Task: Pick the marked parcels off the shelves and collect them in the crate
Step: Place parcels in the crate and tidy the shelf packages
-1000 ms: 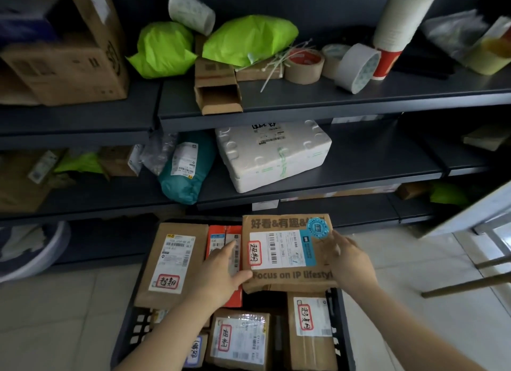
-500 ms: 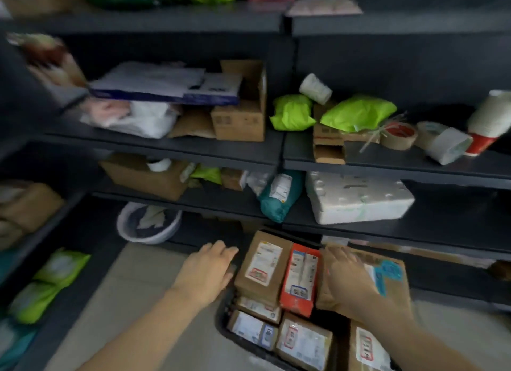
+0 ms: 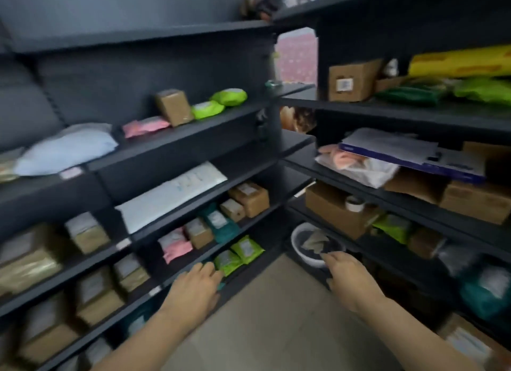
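Beside green parcels [image 3: 246, 249], left hand [image 3: 193, 289] hovers, fingers [image 3: 206, 268] relaxed

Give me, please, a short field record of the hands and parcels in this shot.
left hand: open, empty, beside the green pouches on a low shelf; contact unclear
right hand: open, empty, in front of the white basin
crate: not in view
parcel marks: too blurred to read
shelves: dark racks meeting at a corner

Matt black shelves [image 3: 177, 138], brown cardboard boxes [image 3: 250, 197]
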Demonstrator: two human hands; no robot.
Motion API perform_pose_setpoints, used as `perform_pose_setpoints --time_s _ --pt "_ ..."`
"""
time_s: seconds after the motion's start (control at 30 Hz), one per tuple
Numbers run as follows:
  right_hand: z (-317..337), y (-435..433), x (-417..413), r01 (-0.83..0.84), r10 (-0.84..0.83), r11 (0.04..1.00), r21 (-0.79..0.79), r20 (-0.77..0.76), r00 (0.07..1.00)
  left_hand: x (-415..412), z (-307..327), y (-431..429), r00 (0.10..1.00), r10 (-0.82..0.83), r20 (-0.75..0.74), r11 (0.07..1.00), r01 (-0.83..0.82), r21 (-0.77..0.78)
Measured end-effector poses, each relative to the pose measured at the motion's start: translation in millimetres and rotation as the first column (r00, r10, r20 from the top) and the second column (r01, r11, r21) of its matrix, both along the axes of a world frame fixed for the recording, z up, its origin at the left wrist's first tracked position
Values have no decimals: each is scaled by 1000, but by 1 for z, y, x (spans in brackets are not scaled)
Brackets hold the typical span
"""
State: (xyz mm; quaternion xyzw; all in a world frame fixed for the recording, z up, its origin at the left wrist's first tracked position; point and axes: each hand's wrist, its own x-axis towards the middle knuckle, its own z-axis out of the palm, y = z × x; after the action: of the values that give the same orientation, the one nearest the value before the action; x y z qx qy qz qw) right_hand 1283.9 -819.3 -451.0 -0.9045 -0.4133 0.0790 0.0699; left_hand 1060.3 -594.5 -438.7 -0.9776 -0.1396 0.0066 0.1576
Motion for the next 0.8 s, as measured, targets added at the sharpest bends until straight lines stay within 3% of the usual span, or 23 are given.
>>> perform_pose_setpoints --time_s 0.27,0.4,0.8 --pt "42 131 -128 -242 243 969 -44 15 970 -178 21 76 941 332 62 943 -330 -34" --pt "51 167 -159 -305 307 951 -55 27 951 -224 24 94 916 393 77 918 -386 -88" --pt "21 228 -115 -358 359 931 -77 -6 933 -177 -4 142 916 387 109 918 -372 -138"
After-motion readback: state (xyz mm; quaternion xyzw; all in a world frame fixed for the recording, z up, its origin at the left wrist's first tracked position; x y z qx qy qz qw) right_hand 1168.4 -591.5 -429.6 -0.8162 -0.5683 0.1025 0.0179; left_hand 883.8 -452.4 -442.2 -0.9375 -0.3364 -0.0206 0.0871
